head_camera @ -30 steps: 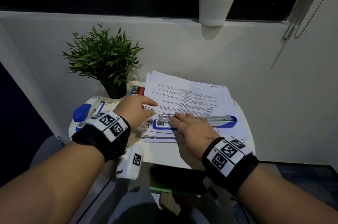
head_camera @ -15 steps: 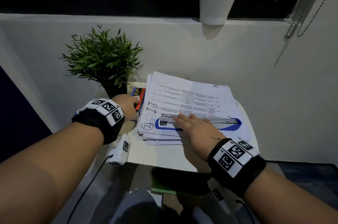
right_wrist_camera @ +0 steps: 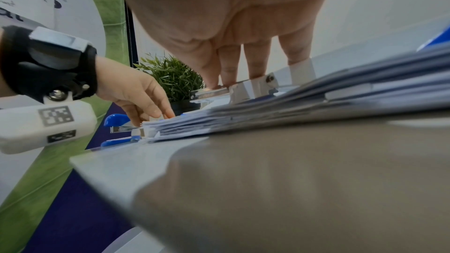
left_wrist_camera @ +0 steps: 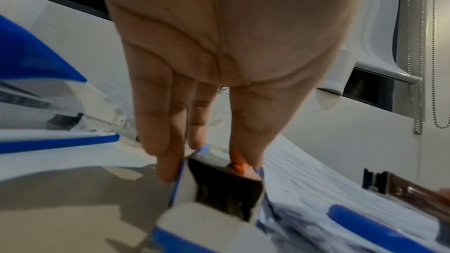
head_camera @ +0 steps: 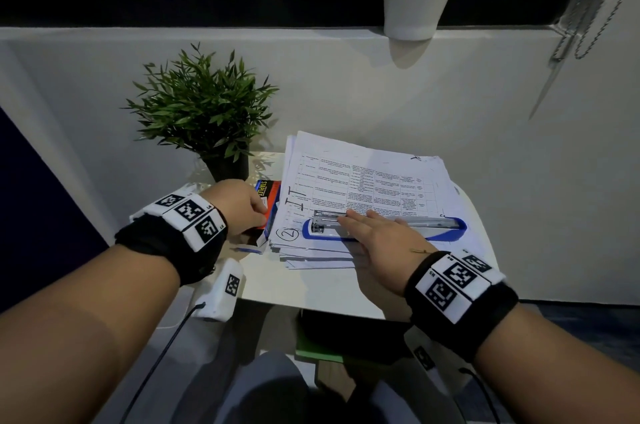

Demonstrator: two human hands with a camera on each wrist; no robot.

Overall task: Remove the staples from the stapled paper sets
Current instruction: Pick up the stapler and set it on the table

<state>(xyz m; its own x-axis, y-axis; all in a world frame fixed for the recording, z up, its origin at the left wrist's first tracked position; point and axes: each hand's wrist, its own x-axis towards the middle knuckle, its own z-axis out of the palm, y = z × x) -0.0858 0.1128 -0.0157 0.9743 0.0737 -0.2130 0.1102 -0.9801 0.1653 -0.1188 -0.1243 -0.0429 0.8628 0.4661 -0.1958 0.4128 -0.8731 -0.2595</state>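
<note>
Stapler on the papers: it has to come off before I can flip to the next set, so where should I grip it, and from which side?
Probably mid-body, from above on the near side. The stapler lies flat, lengthwise across the papers, long and narrow, so thumb and fingers can span its width. The right hand rests open on it.

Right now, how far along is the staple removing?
Early, it seems. Two loose staples lie on the paper stack, perhaps already pulled. The left hand pinches the open staples box; the right hand rests flat on the stapler. The sets beneath seem still to do.
</note>
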